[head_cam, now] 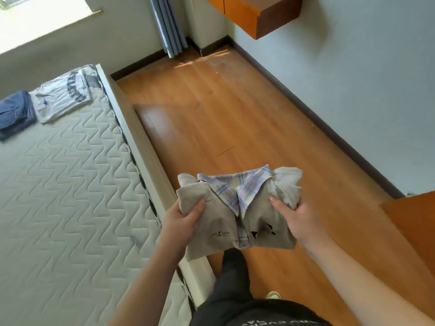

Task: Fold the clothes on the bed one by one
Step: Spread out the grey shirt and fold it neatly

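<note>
Head view, looking forward and down. A white quilted mattress with a zigzag stitch pattern fills the left side, edged by a pale bed frame rail that runs diagonally toward the lower centre. At the far end of the mattress lie two folded garments just beside each other: a white T-shirt with dark block lettering and, to its left, a folded dark blue garment. An orange-brown wooden plank floor occupies the centre, bounded by a pale grey wall with a dark skirting board. A blue-grey pleated curtain hangs in the far corner, and an orange wall-mounted cabinet with a dark brown end panel projects at the top. An orange wooden surface enters at the right edge. The person's dark trouser leg and a light-coloured shoe appear below the hands.

The folded beige shirt with a blue-and-lilac plaid collar and placket is held in the air above the floor, just beside the bed frame rail and off the mattress. Small dark printed marks show on its front; its collar points away from the person. The left hand grips its left edge, thumb on top and fingers curled beneath, hidden. The right hand grips the right edge likewise, thumb pressed on the fabric, fingers wrapped under.
</note>
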Available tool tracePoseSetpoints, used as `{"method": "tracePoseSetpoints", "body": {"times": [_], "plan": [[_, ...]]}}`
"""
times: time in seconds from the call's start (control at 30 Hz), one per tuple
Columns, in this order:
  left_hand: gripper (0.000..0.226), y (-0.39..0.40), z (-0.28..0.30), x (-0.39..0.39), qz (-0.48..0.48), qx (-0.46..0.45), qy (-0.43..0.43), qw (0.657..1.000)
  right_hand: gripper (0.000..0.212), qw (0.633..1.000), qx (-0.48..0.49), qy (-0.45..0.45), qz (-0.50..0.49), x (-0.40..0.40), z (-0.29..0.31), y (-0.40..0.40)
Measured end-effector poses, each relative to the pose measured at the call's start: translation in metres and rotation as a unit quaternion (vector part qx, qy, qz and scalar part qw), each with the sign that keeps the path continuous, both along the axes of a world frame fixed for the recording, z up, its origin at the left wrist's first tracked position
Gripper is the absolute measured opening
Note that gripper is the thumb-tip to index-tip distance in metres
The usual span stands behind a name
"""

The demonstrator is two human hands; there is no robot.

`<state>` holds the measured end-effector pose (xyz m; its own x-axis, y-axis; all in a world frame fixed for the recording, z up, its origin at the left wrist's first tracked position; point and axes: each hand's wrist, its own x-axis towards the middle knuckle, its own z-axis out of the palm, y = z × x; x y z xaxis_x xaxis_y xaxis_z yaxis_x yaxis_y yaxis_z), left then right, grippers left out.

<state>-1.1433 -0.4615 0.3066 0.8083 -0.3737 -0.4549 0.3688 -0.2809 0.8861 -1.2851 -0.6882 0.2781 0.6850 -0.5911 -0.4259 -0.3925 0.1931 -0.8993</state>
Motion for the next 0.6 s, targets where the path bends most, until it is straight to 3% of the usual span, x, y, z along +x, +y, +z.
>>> {"method": "tracePoseSetpoints", "body": {"times": [0.23,0.4,0.6], "plan": [[0.036,-0.013,0.001,0.118,0.036,-0.033,0.009,0.999,0.011,0.999,-0.025,0.001,0.042,0.142,0.023,-0.043],[0.038,-0.029,0.018,0.206,0.042,-0.048,-0.002,0.998,0.049,0.997,-0.023,-0.021,0.07,0.228,0.044,-0.06],[0.034,-0.073,0.033,0.296,0.033,-0.07,-0.026,0.997,0.044,0.995,-0.016,-0.041,0.094,0.32,0.051,-0.101]]}}
